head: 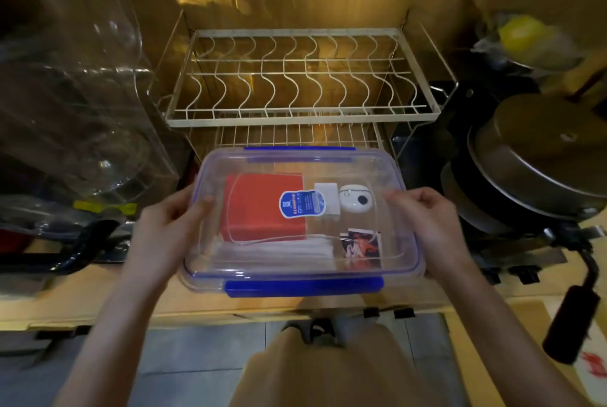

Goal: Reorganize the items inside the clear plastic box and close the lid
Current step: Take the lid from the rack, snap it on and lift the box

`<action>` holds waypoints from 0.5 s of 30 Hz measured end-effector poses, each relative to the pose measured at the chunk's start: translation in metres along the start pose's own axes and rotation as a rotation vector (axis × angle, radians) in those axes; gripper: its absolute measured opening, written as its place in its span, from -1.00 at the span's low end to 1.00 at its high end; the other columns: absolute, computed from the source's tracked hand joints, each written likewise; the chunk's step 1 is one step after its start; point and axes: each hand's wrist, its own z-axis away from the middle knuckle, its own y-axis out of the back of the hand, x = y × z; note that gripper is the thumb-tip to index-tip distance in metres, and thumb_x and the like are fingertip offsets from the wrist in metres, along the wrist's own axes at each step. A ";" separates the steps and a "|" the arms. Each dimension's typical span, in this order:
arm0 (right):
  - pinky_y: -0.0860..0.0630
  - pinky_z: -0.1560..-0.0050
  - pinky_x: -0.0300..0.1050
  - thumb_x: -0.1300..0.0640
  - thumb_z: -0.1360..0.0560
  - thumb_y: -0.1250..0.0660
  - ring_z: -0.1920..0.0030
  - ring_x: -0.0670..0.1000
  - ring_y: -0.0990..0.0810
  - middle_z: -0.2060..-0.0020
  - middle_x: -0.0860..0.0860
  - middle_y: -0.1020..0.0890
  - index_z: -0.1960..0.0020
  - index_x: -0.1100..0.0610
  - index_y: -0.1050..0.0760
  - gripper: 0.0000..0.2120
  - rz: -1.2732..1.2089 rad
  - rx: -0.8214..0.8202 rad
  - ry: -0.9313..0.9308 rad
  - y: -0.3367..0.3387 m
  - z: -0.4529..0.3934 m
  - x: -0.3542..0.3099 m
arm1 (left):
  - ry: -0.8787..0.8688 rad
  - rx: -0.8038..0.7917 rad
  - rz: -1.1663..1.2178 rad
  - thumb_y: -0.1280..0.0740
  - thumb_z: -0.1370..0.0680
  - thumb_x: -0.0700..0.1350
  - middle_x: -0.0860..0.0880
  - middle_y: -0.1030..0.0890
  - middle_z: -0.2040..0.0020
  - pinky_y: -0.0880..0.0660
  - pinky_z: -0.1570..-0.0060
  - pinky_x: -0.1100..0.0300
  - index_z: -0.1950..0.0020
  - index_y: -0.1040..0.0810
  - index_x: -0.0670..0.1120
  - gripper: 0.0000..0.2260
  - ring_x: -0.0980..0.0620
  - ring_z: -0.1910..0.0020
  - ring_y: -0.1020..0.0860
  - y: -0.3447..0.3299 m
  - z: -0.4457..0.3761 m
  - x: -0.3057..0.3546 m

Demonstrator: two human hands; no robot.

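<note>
Blue-white lid sticker [302, 205] unreadable; both hands grip clear box [387, 267].

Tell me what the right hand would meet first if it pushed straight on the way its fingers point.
The right hand points leftward over the clear lid; going on, it would probably meet the left hand, though depth is unclear.

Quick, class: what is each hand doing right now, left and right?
Left hand: closed on the left end of the clear plastic box, thumb on the lid.
Right hand: closed on the box's right end, fingertips on the lid.
</note>
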 end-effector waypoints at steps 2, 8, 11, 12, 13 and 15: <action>-0.55 0.26 -0.16 0.03 -0.39 -0.42 0.24 -0.01 -0.65 0.23 0.03 -0.63 0.04 0.21 -0.51 -0.72 -0.046 -0.037 0.046 0.007 0.005 -0.022 | -0.061 -0.014 0.002 -0.27 -0.52 -0.05 0.12 -0.62 0.32 -0.54 0.29 0.19 -0.15 -0.51 0.11 -0.78 0.16 0.30 -0.60 0.013 0.006 0.025; -0.63 0.32 -0.21 0.00 -0.37 -0.44 0.30 -0.04 -0.71 0.26 0.04 -0.71 0.12 0.13 -0.54 -0.77 -0.118 -0.071 0.162 0.019 -0.002 -0.080 | -0.172 0.111 -0.008 -0.33 -0.48 0.01 -0.05 -0.68 0.13 -0.55 -0.07 -0.09 -0.12 -0.60 0.06 -0.77 -0.06 0.10 -0.63 0.032 -0.003 0.073; -0.63 0.26 -0.13 0.01 -0.35 -0.46 0.28 0.02 -0.71 0.28 0.05 -0.71 0.15 0.15 -0.56 -0.77 -0.191 -0.071 0.230 0.021 -0.014 -0.110 | -0.235 0.153 0.014 -0.33 -0.47 0.00 -0.06 -0.67 0.15 -0.54 0.06 0.05 -0.07 -0.61 0.03 -0.79 -0.02 0.20 -0.61 0.037 -0.012 0.103; -0.63 0.22 -0.10 0.00 -0.34 -0.47 0.26 0.04 -0.71 0.27 0.07 -0.71 0.13 0.18 -0.57 -0.74 -0.227 -0.078 0.246 0.021 -0.021 -0.120 | -0.258 0.162 0.026 -0.33 -0.47 0.00 -0.06 -0.67 0.16 -0.53 0.08 0.07 -0.06 -0.62 0.02 -0.80 -0.01 0.22 -0.60 0.038 -0.017 0.113; -0.62 0.17 -0.07 0.00 -0.32 -0.49 0.23 0.07 -0.71 0.25 0.10 -0.71 0.08 0.22 -0.58 -0.68 -0.262 -0.093 0.254 0.020 -0.030 -0.129 | -0.276 0.171 0.028 -0.32 -0.47 0.00 -0.07 -0.67 0.16 -0.53 0.10 0.06 -0.06 -0.62 0.01 -0.79 -0.01 0.23 -0.60 0.039 -0.022 0.121; -0.60 0.15 -0.06 -0.01 -0.24 -0.52 0.19 0.09 -0.71 0.20 0.13 -0.72 -0.06 0.29 -0.57 -0.48 -0.348 -0.130 0.247 0.016 -0.041 -0.143 | -0.285 0.180 0.020 -0.30 -0.49 0.02 -0.06 -0.67 0.15 -0.53 0.15 0.09 -0.08 -0.61 -0.01 -0.77 -0.01 0.21 -0.61 0.039 -0.031 0.134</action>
